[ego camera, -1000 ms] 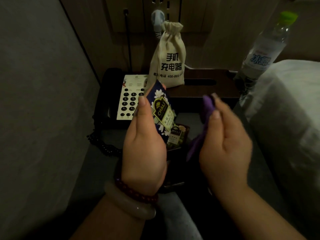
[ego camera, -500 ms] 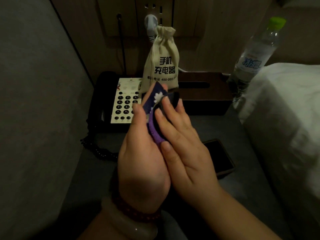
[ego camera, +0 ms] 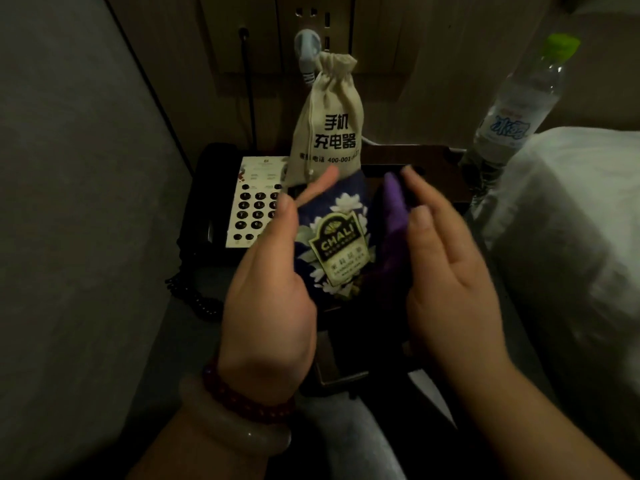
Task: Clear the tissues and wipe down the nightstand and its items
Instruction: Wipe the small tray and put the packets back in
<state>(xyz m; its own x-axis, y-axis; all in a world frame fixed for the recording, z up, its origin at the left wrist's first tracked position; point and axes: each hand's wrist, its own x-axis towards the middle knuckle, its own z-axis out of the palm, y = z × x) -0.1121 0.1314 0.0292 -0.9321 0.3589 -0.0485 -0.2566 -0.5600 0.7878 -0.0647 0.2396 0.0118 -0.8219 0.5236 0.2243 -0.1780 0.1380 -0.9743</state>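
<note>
My left hand [ego camera: 270, 299] holds a dark blue tea packet [ego camera: 332, 247] with white flowers and a "CHALI" label upright above the nightstand [ego camera: 194, 341]. My right hand [ego camera: 450, 278] is just right of the packet and holds a purple cloth [ego camera: 394, 216] against its palm, fingers fairly straight. The cloth is off the packet's face, with a narrow gap between them. Both hands hover over a small dark tray [ego camera: 336, 375].
A black phone with a white keypad [ego camera: 252, 206] sits at the back left. Behind my hands stand a beige drawstring bag [ego camera: 329, 126] and a dark wooden tissue box [ego camera: 436, 168]. A water bottle [ego camera: 512, 109] and white bedding [ego camera: 571, 244] are on the right.
Half a second ago my right hand pressed the cloth on the packet. It has since drawn away to the right, baring the packet's label.
</note>
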